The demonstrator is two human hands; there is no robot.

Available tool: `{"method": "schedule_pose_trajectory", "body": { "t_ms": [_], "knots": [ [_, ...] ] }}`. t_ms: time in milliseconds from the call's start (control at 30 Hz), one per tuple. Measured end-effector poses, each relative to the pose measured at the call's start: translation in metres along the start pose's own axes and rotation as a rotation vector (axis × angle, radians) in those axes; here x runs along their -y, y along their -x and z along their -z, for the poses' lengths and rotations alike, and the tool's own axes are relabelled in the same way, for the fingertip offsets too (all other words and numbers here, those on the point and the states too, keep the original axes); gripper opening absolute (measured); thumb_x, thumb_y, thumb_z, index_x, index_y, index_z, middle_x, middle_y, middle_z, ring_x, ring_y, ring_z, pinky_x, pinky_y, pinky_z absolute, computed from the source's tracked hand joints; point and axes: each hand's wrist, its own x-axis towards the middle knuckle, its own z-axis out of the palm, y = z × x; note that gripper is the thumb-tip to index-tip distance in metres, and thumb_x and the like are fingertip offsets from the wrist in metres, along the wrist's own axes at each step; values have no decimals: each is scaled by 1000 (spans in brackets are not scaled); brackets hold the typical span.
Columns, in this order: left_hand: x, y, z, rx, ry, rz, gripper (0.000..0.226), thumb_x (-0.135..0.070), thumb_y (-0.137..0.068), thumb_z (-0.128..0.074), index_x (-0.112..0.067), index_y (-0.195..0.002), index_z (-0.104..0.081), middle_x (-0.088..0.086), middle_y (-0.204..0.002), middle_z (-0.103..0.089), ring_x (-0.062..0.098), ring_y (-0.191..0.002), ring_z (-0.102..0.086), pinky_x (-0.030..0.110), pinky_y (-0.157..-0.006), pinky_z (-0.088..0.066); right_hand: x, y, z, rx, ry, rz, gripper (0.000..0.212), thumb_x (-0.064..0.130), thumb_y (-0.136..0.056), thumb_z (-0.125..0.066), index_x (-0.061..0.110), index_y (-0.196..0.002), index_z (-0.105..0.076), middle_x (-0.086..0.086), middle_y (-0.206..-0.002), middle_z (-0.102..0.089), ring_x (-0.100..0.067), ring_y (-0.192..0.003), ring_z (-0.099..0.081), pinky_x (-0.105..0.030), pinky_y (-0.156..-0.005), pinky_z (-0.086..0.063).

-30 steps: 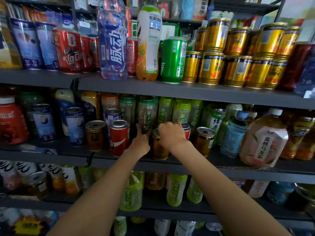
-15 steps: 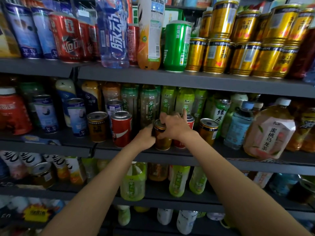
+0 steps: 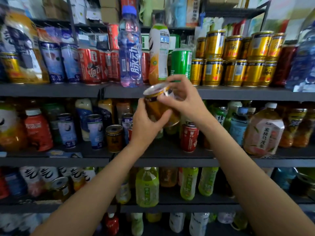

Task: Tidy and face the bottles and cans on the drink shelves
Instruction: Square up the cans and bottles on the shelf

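An orange-brown can (image 3: 157,108) with a silver lid is held tilted in the air, in front of the edge of the upper shelf (image 3: 238,95). My left hand (image 3: 146,123) wraps its body from below and the left. My right hand (image 3: 185,97) grips its top rim from the right. On the middle shelf (image 3: 170,155), straight below, stand a red can (image 3: 189,137) and a similar brown can (image 3: 114,137). Gold cans (image 3: 235,60) are stacked two high on the upper shelf to the right.
A tall blue bottle (image 3: 130,51), an orange juice bottle (image 3: 159,53) and a green can (image 3: 181,63) stand just behind the raised can. A big peach tea bottle (image 3: 263,132) sits at the middle shelf's right. Green tea bottles (image 3: 147,186) fill the lower shelf.
Both hands closed on the orange-brown can on the middle shelf and lifted it up to the level of the upper shelf's edge, tilting it.
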Motion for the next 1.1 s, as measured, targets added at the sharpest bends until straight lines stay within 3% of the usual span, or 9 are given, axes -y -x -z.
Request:
{"method": "schedule_pose_trajectory", "body": {
  "t_ms": [100, 200, 300, 400, 500, 667, 733, 833, 1100],
  "knots": [
    [-39, -49, -15, -52, 66, 0, 57, -55, -66, -61, -25, -111, -45, -1, -107, -61, 5, -97, -60, 18, -85, -49, 19, -18, 16, -125, -191, -86, 44, 44, -75, -65, 23, -110, -48, -6, -108, -62, -15, -96, -62, -22, -76, -52],
    [-63, -97, -35, 94, -178, -59, 50, -42, -77, -65, -18, -117, -49, 5, -115, -58, 20, -107, -57, 34, -92, -46, 22, -34, 41, -219, -288, -147, 55, 40, -69, -73, 17, -114, -50, -8, -111, -64, -20, -100, -64, -32, -84, -53],
    [-75, -123, -58, 382, -419, -120, 55, -29, -82, -68, -13, -130, -45, 1, -122, -55, 16, -111, -52, 23, -87, -40, 16, -47, 75, -463, -47, -207, 63, 31, -71, -79, 10, -122, -48, -3, -111, -62, -15, -100, -62, -27, -84, -52],
    [-72, -132, -84, 506, -461, -58, 66, -26, -84, -67, -9, -140, -37, 8, -138, -48, 20, -123, -49, 28, -98, -40, -4, -54, 115, -641, 228, -400, 81, 46, -66, -79, 9, -128, -43, -5, -123, -56, -21, -113, -55, -39, -98, -47],
    [-62, -137, -109, 508, -422, 39, 57, -14, -88, -60, -10, -140, -37, 9, -138, -48, 22, -121, -50, 27, -95, -41, -28, -53, 146, -572, 418, -532, 82, 50, -68, -77, 8, -128, -42, -6, -126, -53, -24, -120, -49, -35, -97, -43],
    [-48, -138, -145, 562, -477, 111, 59, -10, -90, -54, -15, -143, -31, 9, -140, -44, 24, -123, -48, 30, -93, -42, -56, -57, 173, -440, 502, -523, 51, 53, -73, -72, 10, -95, -53, -8, -97, -61, -20, -86, -56, -27, -66, -42],
    [-47, -139, -157, 557, -501, 115, 58, -8, -90, -52, -17, -143, -31, 10, -142, -43, 25, -125, -45, 31, -94, -41, -63, -61, 178, -392, 513, -515, 54, 52, -74, -71, 9, -101, -53, -10, -105, -61, -23, -96, -58, -31, -74, -45],
    [-47, -138, -169, 572, -612, 110, 62, -5, -90, -50, -22, -145, -28, 7, -147, -36, 26, -129, -42, 33, -96, -41, -74, -62, 183, -372, 727, -459, 76, 59, -75, -65, 5, -125, -44, -15, -134, -44, -31, -124, -42, -39, -98, -40],
    [-36, -132, -181, 510, -682, 168, 59, -9, -91, -50, -21, -145, -29, 9, -148, -36, 27, -133, -38, 37, -105, -35, -77, -60, 175, -412, 753, -388, 70, 45, -85, -61, 2, -134, -34, -18, -143, -32, -34, -122, -47, -38, -94, -42]
  ]
}}
